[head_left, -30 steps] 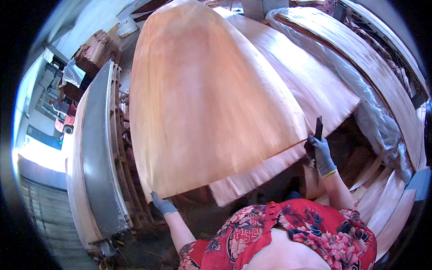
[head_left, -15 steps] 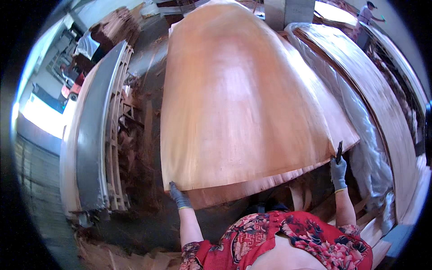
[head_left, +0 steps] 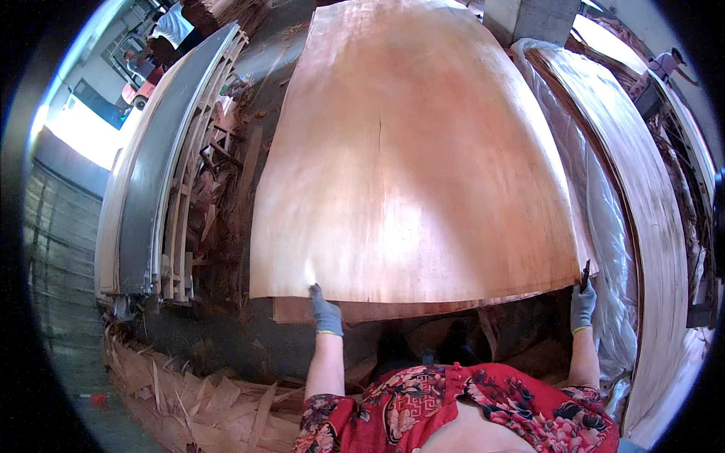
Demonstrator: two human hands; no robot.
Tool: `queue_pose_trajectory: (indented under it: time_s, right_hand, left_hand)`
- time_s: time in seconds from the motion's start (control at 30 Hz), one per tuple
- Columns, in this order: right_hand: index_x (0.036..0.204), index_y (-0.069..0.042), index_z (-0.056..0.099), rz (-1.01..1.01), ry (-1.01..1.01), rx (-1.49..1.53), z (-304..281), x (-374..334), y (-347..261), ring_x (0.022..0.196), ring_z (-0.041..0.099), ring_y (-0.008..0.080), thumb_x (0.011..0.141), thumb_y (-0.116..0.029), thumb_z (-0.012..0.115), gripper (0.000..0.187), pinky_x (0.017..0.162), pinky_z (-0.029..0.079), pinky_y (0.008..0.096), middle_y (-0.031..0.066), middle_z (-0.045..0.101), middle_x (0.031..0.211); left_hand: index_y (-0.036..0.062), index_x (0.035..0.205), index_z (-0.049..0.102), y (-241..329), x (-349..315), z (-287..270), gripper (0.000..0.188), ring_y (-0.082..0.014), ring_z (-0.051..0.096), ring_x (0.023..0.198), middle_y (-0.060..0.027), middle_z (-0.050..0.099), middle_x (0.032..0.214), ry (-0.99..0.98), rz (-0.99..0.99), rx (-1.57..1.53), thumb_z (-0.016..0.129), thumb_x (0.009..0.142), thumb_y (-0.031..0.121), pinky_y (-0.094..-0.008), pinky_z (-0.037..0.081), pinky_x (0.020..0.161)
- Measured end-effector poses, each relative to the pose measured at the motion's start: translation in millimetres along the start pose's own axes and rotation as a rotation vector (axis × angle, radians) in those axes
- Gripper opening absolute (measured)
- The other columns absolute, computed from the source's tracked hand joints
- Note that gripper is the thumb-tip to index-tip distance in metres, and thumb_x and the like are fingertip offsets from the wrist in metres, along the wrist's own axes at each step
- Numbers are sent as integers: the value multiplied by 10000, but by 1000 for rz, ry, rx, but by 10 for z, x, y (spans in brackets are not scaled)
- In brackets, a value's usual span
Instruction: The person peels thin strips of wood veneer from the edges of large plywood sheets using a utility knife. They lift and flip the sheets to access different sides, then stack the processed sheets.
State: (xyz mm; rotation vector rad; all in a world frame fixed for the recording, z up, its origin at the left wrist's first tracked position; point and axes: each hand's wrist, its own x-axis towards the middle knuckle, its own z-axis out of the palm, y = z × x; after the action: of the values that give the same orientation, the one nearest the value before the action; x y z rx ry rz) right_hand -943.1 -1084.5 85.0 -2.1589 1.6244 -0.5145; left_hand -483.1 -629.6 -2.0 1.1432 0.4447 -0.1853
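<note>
A large, thin orange-tan wood veneer sheet [head_left: 423, 166] stretches out in front of me, with a thin dark split running down its middle. My left hand [head_left: 326, 312], in a grey glove, is closed on the near edge of this sheet, toward its left corner. At the near right corner my gloved right hand [head_left: 582, 306] is closed on the edge. A slim dark tool [head_left: 585, 275] sticks up from that same hand; its exact kind is unclear. Another sheet [head_left: 294, 310] shows beneath the near edge of the upper one.
On the left stands a stack with a dark top board [head_left: 162, 158] beside wooden pallet framing [head_left: 180, 226]. Plastic film [head_left: 608, 264] drapes beside a long veneer stack [head_left: 642, 189] on the right. Veneer scraps [head_left: 219, 400] litter the floor. People and a red forklift [head_left: 140, 92] are farther off.
The upper sheet has come down flatter and swung left, its near edge now nearly level across my view. My left hand moved slightly right along that edge; the right hand moved slightly right and down.
</note>
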Motion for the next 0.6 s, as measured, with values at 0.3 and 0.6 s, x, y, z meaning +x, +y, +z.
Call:
queue_pose_trajectory:
  time_s: [0.3,0.6]
  right_hand:
    - [1190,8,498,-116,-47,9,-179,600,438,1065,522,209,823,-124,551,394,904,403,319,131,546,1182]
    - [1352,-20,296,-156,-199,-17,-265,840,967,1178,403,174,879,-96,504,522,991,308,278,60,394,1341]
  left_hand:
    - [82,1251,410,-1041,-395,-135,491,-297,442,1154,-103,461,1262,-23,-402,-227,486,865,375,-495,352,964]
    - [143,1217,443,-2370,-267,-656,510,-273,476,1085,-81,488,1217,92,-600,-32,580,811,418,-499,430,852]
